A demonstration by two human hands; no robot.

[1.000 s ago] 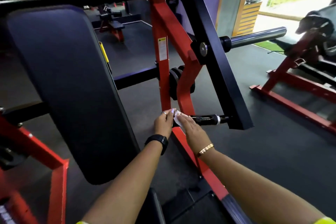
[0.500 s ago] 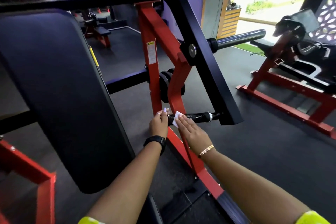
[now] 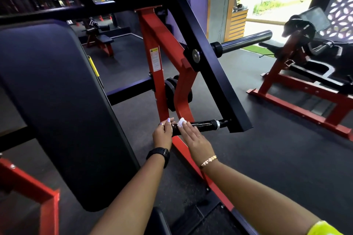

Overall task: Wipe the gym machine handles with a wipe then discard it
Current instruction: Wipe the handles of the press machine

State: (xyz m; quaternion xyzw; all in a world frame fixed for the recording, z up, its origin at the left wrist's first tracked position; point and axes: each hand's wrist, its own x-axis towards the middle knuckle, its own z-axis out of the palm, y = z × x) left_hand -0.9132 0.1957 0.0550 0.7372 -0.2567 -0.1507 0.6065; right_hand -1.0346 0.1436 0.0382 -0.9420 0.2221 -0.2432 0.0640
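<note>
My left hand [image 3: 162,135] curls round the near end of the short black cylindrical handle [image 3: 203,125], thumb on top, clamped on it. My right hand [image 3: 195,139] lies flat, fingers straight and together, pressing the small crumpled white wipe [image 3: 181,121] onto the handle's top, just beside the left hand. The handle sticks out sideways from the black steel lever arm [image 3: 210,74], in front of the red steel frame upright [image 3: 157,86]. Black wristwatch [image 3: 158,155] on left wrist, gold bracelet [image 3: 208,160] on right. Big black padded backrest [image 3: 49,105] to the left; chrome weight peg [image 3: 246,41] upper right.
</note>
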